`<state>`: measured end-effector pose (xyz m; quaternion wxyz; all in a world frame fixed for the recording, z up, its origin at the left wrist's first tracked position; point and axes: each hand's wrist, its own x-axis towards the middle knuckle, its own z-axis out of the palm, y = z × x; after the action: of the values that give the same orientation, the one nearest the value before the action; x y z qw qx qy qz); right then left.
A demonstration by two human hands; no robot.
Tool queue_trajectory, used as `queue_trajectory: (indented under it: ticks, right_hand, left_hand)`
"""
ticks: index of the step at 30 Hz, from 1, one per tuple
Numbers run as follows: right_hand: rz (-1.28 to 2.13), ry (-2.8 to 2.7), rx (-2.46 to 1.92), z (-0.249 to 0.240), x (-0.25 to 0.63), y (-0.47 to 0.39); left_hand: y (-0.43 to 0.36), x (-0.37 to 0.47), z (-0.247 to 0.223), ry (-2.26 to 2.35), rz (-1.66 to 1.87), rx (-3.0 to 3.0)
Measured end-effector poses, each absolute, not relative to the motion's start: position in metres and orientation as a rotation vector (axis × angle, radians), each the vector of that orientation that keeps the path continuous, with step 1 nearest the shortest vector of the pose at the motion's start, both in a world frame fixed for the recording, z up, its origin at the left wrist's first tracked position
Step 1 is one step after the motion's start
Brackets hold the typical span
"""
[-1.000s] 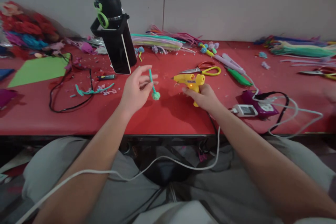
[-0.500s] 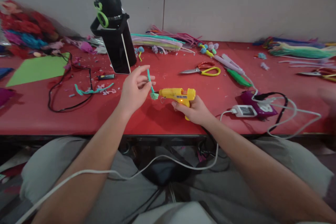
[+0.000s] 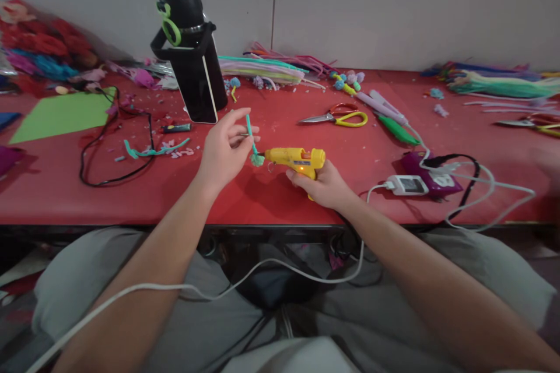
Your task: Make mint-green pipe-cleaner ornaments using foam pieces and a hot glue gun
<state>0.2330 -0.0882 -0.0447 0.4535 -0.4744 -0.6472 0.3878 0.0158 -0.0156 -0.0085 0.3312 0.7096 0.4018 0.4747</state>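
Between thumb and fingers, my left hand (image 3: 226, 148) pinches a teal pipe cleaner (image 3: 249, 126) that stands roughly upright. A small pale-green fuzzy tuft (image 3: 257, 159) sits at its lower end. My right hand (image 3: 326, 183) is wrapped round the handle of a yellow glue gun (image 3: 292, 156), whose small orange light glows. The gun points left, and its nozzle meets or nearly meets the tuft; I cannot tell whether they touch. Both hands are above the red table (image 3: 245, 201), near its front edge.
Behind my left hand stands a black bottle (image 3: 195, 81). Scissors (image 3: 336, 116) lie beyond the glue gun. Pipe cleaners (image 3: 266, 69) are heaped along the wall. A purple pouch (image 3: 441, 183), a white plugged-in device (image 3: 409, 185) and cables are at right; a green sheet (image 3: 65, 113) is at left.
Almost nothing differs. The glue gun has tilted or shifted very slightly in my right hand, its nozzle still at the tuft; my left hand keeps its hold on the pipe cleaner.
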Motion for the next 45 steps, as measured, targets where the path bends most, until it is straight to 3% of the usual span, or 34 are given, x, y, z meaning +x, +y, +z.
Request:
queue_trajectory:
  ticks: [31, 40, 45]
  right_hand:
    - [0.974, -1.620, -1.234, -0.042, 0.237, -0.088]
    - [0.373, -1.456, -1.773, -0.036, 0.285, -0.047]
    - [0.084, -1.472, -1.630, -0.030, 0.290, -0.039]
  left_hand:
    - [-0.011, 0.007, -0.003, 1.120, 1.332, 1.856]
    - [0.002, -0.036, 0.017, 1.176, 1.490, 1.829]
    - [0.003, -0.038, 0.018, 1.208, 1.450, 1.839]
